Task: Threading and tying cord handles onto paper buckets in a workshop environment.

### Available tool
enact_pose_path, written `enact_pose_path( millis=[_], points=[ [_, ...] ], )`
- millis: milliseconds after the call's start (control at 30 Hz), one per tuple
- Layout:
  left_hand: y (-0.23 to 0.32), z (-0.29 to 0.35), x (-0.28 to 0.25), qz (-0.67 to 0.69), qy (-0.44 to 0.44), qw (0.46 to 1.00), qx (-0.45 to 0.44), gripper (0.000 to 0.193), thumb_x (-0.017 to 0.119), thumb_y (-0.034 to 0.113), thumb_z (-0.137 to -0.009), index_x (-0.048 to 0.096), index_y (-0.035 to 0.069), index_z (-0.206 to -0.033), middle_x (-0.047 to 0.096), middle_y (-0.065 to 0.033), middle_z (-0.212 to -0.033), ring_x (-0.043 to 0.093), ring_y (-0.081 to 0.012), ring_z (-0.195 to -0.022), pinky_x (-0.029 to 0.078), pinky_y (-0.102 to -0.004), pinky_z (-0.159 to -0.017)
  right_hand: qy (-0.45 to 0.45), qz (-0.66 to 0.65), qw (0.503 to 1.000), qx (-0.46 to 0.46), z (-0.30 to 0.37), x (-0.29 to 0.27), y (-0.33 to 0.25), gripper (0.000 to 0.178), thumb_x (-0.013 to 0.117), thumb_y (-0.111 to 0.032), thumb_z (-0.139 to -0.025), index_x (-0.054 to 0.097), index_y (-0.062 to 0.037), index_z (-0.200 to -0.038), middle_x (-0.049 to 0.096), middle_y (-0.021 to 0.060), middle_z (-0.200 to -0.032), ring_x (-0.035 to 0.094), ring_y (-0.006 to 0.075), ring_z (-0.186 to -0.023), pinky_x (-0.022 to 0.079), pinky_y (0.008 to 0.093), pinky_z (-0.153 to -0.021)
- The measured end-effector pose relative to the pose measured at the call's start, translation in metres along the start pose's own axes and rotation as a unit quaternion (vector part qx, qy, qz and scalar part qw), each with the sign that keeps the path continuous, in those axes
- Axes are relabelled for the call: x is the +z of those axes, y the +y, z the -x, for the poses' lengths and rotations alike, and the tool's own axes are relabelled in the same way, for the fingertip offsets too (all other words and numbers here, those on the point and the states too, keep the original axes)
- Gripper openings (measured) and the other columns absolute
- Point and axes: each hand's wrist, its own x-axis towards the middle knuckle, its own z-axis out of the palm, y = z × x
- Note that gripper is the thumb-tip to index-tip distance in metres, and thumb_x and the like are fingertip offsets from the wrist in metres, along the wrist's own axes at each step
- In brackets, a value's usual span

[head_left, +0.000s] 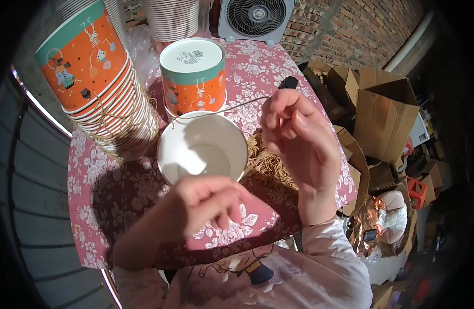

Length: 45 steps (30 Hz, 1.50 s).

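Note:
A white-lined paper bucket stands in front of me, its mouth facing up toward me. A thin cord runs from its far rim up to my right hand, whose fingers are curled in a pinch on it. My left hand hovers at the bucket's near rim with fingers bent together; whatever they hold, if anything, is hidden. Beside the bucket, under my right hand, lies a bundle of tan cords. Just behind stands an upside-down orange and green paper bucket.
A tall leaning stack of nested orange paper buckets, with cords draped over it, rises at the left. Another stack and a box fan are at the back of the flowered table. Cardboard boxes crowd the right.

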Motion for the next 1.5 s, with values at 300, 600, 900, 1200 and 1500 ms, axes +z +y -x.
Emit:
enact_pose_path(
  millis=[300,600,900,1200,1500],
  points=[
    [0.019,0.023,-0.013,-0.055,0.186,0.98,0.03,0.028,0.055,0.021,-0.105,0.071,0.0,-0.116,0.072,-0.0069,-0.09,0.058,-0.0058,-0.059,0.046,-0.0228,-0.053,0.0,0.155,0.985,0.07,-0.003,-0.006,-0.012,0.027,0.057,-0.024,-0.106,0.065,-0.0038,-0.123,0.065,-0.0013,-0.102,0.053,0.0027,-0.08,0.041,0.0183,-0.068],
    [-0.006,-0.004,-0.001,0.043,-0.019,0.998,0.034,0.028,0.064,0.004,-0.101,0.059,-0.003,-0.127,0.069,-0.0073,-0.107,0.07,-0.0134,-0.091,0.059,-0.0273,-0.083,-0.108,-0.078,0.989,0.062,-0.001,0.009,0.018,0.056,0.059,-0.041,-0.104,0.051,0.0021,-0.138,0.059,0.0072,-0.117,0.053,0.0093,-0.097,0.042,0.0202,-0.081],
    [0.006,0.008,-0.012,-0.144,0.247,0.956,0.067,0.01,0.067,-0.001,-0.093,0.076,-0.003,-0.097,0.072,-0.009,-0.075,0.063,-0.0103,-0.056,0.048,-0.024,-0.05,-0.019,0.046,0.997,0.056,-0.003,-0.011,-0.004,0.047,0.055,-0.039,-0.106,0.059,-0.0008,-0.133,0.065,0.0039,-0.113,0.055,0.0078,-0.099,0.041,0.0207,-0.079],
    [0.004,0.005,-0.008,-0.184,0.287,0.937,0.08,0.007,0.074,0.005,-0.09,0.074,0.0,-0.095,0.069,-0.0056,-0.07,0.06,-0.0091,-0.057,0.048,-0.0275,-0.053,0.018,0.729,0.658,-0.186,0.002,0.012,0.017,0.039,0.071,-0.013,-0.094,0.061,-0.0041,-0.13,0.052,0.0253,-0.141,0.055,0.0416,-0.129,0.049,0.0473,-0.103],
    [-0.001,0.006,-0.012,-0.204,0.302,0.919,0.149,0.006,0.074,0.004,-0.09,0.073,0.0,-0.094,0.067,-0.007,-0.069,0.062,-0.0093,-0.061,0.046,-0.028,-0.056,-0.092,0.414,0.906,0.012,0.006,0.022,0.036,0.017,0.051,-0.004,-0.101,0.057,-0.0003,-0.117,0.064,0.0107,-0.08,0.067,0.0225,-0.072,0.051,0.0354,-0.066]
  ],
)
